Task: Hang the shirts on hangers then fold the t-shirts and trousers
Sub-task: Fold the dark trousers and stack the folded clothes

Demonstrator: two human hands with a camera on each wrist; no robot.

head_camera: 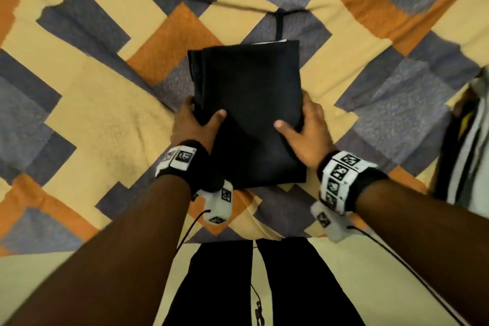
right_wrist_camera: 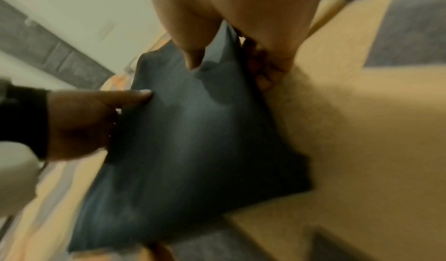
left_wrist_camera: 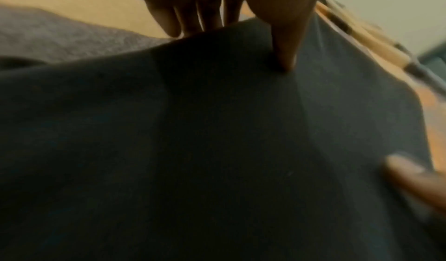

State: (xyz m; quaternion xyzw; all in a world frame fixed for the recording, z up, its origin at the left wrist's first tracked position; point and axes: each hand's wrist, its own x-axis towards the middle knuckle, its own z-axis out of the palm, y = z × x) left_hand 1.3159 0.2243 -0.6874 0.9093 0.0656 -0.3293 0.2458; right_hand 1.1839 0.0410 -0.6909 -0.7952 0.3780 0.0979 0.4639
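Observation:
A dark navy folded garment (head_camera: pixel 248 111) forms a thick rectangle over the patterned bedspread (head_camera: pixel 87 103). My left hand (head_camera: pixel 194 123) grips its left edge, thumb on top and fingers underneath. My right hand (head_camera: pixel 304 127) grips the right edge the same way. In the left wrist view the dark fabric (left_wrist_camera: pixel 193 150) fills the frame, with my left hand's thumb (left_wrist_camera: pixel 287 51) pressing into it. In the right wrist view the garment (right_wrist_camera: pixel 193 141) sits between my right hand (right_wrist_camera: pixel 241 42) and my left hand (right_wrist_camera: pixel 84 120). Whether it is trousers or a t-shirt I cannot tell.
A dark strap or cord (head_camera: pixel 279 24) lies on the bedspread just beyond the garment. Striped light clothing (head_camera: pixel 465 145) is piled at the right edge. The bed's near edge and my dark-trousered legs (head_camera: pixel 264 286) are below my arms.

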